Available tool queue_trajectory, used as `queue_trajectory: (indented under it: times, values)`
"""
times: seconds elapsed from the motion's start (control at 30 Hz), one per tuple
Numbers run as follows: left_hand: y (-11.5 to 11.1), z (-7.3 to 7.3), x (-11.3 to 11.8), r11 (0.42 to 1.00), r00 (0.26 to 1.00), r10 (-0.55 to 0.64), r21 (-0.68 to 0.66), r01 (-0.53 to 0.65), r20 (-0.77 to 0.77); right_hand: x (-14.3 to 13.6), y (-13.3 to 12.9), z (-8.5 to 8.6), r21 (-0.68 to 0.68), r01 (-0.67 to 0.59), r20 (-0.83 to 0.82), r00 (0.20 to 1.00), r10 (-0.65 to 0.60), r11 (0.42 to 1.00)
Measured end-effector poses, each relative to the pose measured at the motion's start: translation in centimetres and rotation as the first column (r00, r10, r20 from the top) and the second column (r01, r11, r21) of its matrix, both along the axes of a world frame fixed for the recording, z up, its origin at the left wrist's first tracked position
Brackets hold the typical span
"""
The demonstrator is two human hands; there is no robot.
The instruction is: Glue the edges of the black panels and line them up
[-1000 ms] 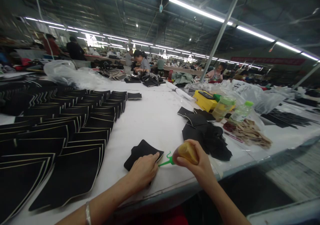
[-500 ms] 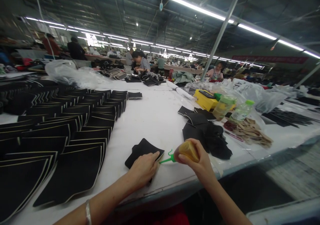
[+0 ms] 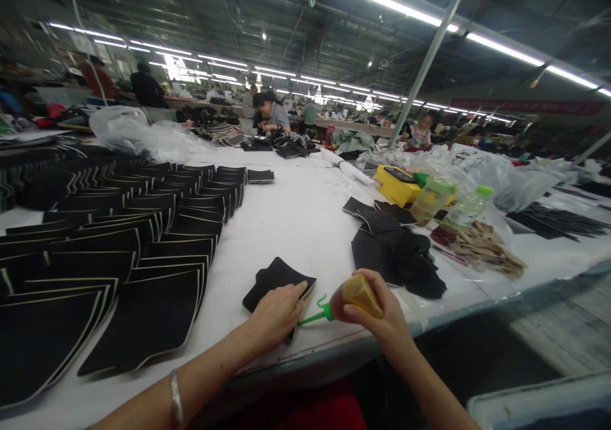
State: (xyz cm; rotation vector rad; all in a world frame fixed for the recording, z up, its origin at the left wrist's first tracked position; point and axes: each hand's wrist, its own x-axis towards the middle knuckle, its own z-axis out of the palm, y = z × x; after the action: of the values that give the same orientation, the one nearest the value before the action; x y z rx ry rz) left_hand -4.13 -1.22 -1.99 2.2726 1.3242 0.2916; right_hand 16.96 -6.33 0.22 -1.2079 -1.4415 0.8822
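A black fabric piece (image 3: 277,282) with a pale edge lies near the front of the white table. My left hand (image 3: 278,313) presses on its right part, the index finger stretched toward the right corner, the other fingers partly hidden. Held on its side in my right hand (image 3: 382,309) is a squeeze bottle (image 3: 356,298) of amber liquid, fingers wrapped round it. Its thin green nozzle (image 3: 312,317) points left, the tip at the piece's pale right edge beside my left fingers.
Rows of overlapping black pieces (image 3: 143,315) cover the left of the table (image 3: 281,220). To the right lie black scraps (image 3: 382,245), a yellow box (image 3: 397,185), plastic bottles (image 3: 470,207), beige cloth (image 3: 491,252) and plastic bags. People work at tables farther back.
The nozzle tip has moved down along the piece's right edge, toward the table's front. My left hand keeps its place on the piece. The camera view has shifted slightly.
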Motion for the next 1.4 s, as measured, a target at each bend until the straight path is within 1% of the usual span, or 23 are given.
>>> queue_trajectory:
  times: [0.07, 0.17, 0.2, 0.33, 0.37, 0.5, 0.53, 0.63, 0.73, 0.77, 0.9, 0.93, 1.1, 1.17, 1.23, 1.3, 1.4]
  values:
    - [-0.1, 0.0, -0.1, 1.000, 1.000, -0.004, 0.000, 0.004, -0.003, 0.0, -0.1, -0.1, -0.008, 0.002, -0.006, 1.000, -0.002, 1.000]
    - [-0.1, 0.0, -0.1, 1.000, 1.000, -0.003, 0.000, 0.003, -0.022, 0.1, -0.1, -0.4, -0.026, -0.056, -0.023, 0.998, 0.056, 0.998]
    - [-0.1, 0.1, -0.1, 1.000, 1.000, -0.003, 0.000, 0.003, -0.023, 0.2, 0.0, -0.5, -0.021, -0.054, -0.020, 0.998, 0.053, 0.998]
    - [0.0, 0.3, 0.0, 1.000, 1.000, -0.005, -0.010, 0.005, -0.011, 0.5, 0.2, -0.9, 0.028, 0.043, 0.009, 0.999, -0.044, 0.999]
    - [0.0, 0.3, 0.0, 1.000, 1.000, -0.004, -0.014, 0.004, -0.011, 0.5, 0.2, -1.0, 0.029, 0.046, 0.003, 0.999, -0.046, 0.999]
    - [-0.2, 0.4, 0.0, 1.000, 1.000, 0.011, -0.029, -0.012, -0.022, 0.7, 0.1, -1.3, -0.002, -0.059, -0.020, 0.998, 0.059, 0.998]
    - [-0.2, 0.4, 0.0, 0.999, 1.000, 0.012, -0.030, -0.013, -0.023, 0.8, 0.2, -1.3, 0.004, -0.063, -0.006, 0.998, 0.064, 0.998]
    - [-0.1, 0.1, 0.0, 1.000, 1.000, 0.001, -0.024, -0.001, -0.013, 1.5, 1.1, -1.3, 0.050, 0.002, 0.045, 0.999, -0.004, 0.999]
    - [0.0, -0.1, 0.0, 1.000, 1.000, -0.004, -0.026, 0.004, -0.004, 2.0, 1.6, -1.4, 0.084, 0.060, 0.047, 0.997, -0.064, 0.995]
    - [0.1, -0.1, 0.0, 1.000, 1.000, -0.003, -0.028, 0.003, -0.003, 2.1, 1.5, -1.5, 0.083, 0.053, 0.045, 0.997, -0.057, 0.995]
    - [0.1, 0.0, 0.0, 0.999, 1.000, 0.000, -0.033, 0.000, -0.007, 2.1, 1.2, -2.0, 0.053, -0.043, 0.035, 0.999, 0.041, 0.998]
    - [0.1, 0.0, 0.0, 1.000, 1.000, 0.001, -0.031, -0.001, -0.012, 2.2, 1.2, -2.1, 0.055, -0.042, 0.036, 0.999, 0.040, 0.998]
    - [0.2, -0.1, 0.0, 1.000, 1.000, -0.009, -0.025, 0.008, -0.021, 2.9, 2.1, -2.4, 0.114, 0.081, 0.037, 0.996, -0.085, 0.990]
    - [0.3, -0.2, 0.0, 0.999, 1.000, -0.004, -0.033, 0.004, -0.014, 2.9, 2.0, -2.4, 0.107, 0.071, 0.023, 0.997, -0.074, 0.992]
    - [0.3, -0.4, 0.0, 0.999, 1.000, -0.004, -0.033, 0.004, -0.007, 2.8, 1.9, -2.4, 0.085, 0.034, 0.023, 0.999, -0.036, 0.996]
    - [0.3, -0.5, 0.0, 1.000, 1.000, -0.007, -0.027, 0.007, -0.002, 2.7, 2.0, -2.4, 0.087, 0.039, 0.036, 0.998, -0.043, 0.995]
    - [0.4, -0.5, 0.0, 1.000, 1.000, -0.005, -0.028, 0.005, -0.005, 2.8, 2.6, -2.2, 0.152, 0.134, 0.057, 0.988, -0.144, 0.979]
